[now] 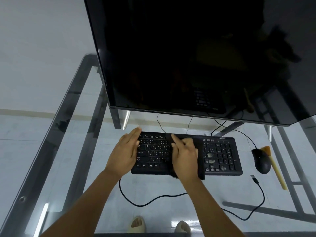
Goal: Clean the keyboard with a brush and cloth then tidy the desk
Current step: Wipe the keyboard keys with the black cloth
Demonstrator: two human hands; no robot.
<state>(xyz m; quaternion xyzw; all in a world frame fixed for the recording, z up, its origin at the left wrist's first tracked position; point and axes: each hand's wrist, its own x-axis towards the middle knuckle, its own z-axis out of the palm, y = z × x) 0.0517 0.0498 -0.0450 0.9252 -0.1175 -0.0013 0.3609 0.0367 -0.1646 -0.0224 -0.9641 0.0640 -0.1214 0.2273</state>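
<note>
A: What lies nearest?

B: Through the glass desk (71, 106), two feet in pale slippers (138, 224) show on the floor. A loose black cable (153, 199) curls on the glass, near the wrists.

A: And the hands?

B: The left hand (125, 152) rests at the left end of the keyboard (220, 156), fingers (135, 134) straight and pressed together, holding nothing. The right hand (185, 157) lies flat on a dark cloth (199, 147) spread over the keyboard's middle, fingers slightly spread, forefinger pointing ahead. The cloth's edge hangs past the near rim under the palm.

A: To the right of those fingers?

B: The bare number pad, then a black mouse (261, 160), and just beyond it a brush (275, 168) with a pale handle, bristles away from the person.

A: Beyond the fingertips?

B: A dark monitor (188, 57).
</note>
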